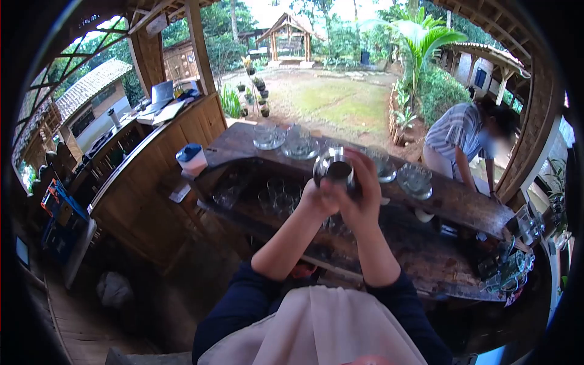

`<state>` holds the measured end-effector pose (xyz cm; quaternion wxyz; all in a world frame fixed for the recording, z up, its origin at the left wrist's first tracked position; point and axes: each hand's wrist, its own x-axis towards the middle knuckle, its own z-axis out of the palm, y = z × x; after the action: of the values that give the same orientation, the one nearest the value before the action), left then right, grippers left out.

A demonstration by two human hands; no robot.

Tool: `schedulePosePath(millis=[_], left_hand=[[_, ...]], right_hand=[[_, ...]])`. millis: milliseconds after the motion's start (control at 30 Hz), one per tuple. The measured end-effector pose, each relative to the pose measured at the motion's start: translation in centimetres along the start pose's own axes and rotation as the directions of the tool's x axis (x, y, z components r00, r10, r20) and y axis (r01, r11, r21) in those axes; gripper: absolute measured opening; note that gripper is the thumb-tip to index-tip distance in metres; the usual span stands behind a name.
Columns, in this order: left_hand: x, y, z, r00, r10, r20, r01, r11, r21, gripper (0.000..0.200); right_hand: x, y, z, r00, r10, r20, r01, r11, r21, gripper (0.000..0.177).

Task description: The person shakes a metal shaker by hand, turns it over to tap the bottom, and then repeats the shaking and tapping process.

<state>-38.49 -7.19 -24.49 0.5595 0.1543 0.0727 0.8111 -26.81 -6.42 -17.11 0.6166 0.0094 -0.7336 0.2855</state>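
Both my hands are raised in front of me over the wooden counter [462,210], closed around a shiny round container [334,165] with a dark round middle. My left hand [321,198] supports it from below and the left, its fingers blurred. Along the right side wrap the fingers of my right hand [363,182]. Behind the container, glass cups on saucers line the counter's raised ledge: one glass cup set [267,139] at the left, another [300,145] beside it, and a third [415,181] to the right of my hands.
Drinking glasses [277,198] stand on the lower level, left of my forearms. A blue-lidded tub [191,159] sits at the counter's left end. More glassware [511,271] crowds the right end. Across the counter, a person in a striped shirt [456,131] bends forward. A laptop [162,92] rests on the wooden desk.
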Motion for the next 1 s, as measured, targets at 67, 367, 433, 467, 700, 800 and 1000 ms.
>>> schedulePosePath(millis=[67, 367, 433, 467, 700, 800, 1000], left_hand=[[-2.4, 1.9, 2.0, 0.950, -0.282, 0.135, 0.306, 0.929, -0.209, 0.038], [-2.0, 2.0, 0.1, 0.982, -0.105, 0.156, 0.103, 0.994, 0.019, 0.044], [-0.8, 1.4, -2.3, 0.989, 0.058, -0.133, -0.066, 0.996, -0.058, 0.038], [-0.2, 1.8, -1.8, 0.948, -0.019, -0.318, -0.007, 0.997, -0.079, 0.038], [-5.8, 3.3, 5.7, 0.836, 0.098, 0.541, -0.262, 0.936, 0.236, 0.041], [-4.6, 2.9, 4.2, 0.849, 0.093, 0.520, -0.206, 0.965, 0.163, 0.040], [-1.1, 2.3, 2.0, 0.893, -0.041, -0.448, 0.085, 0.993, 0.078, 0.038]], right_hand=[[0.7, -3.7, -2.0, 0.913, -0.372, 0.167, 0.386, 0.921, -0.057, 0.055], [-2.0, 1.3, 0.6, 0.839, -0.522, 0.154, 0.530, 0.848, -0.007, 0.042], [-1.8, 3.1, 3.1, 0.986, 0.152, 0.073, -0.166, 0.946, 0.280, 0.052], [-2.1, 2.6, 2.7, 0.985, 0.156, 0.074, -0.170, 0.946, 0.276, 0.052], [-1.6, -6.0, 0.7, 0.588, -0.791, -0.169, 0.808, 0.581, 0.095, 0.019], [-1.8, -5.1, -0.5, 0.646, -0.740, -0.187, 0.763, 0.631, 0.139, 0.031], [0.6, 2.7, -0.1, 0.998, 0.051, 0.035, -0.055, 0.988, 0.146, 0.048]])
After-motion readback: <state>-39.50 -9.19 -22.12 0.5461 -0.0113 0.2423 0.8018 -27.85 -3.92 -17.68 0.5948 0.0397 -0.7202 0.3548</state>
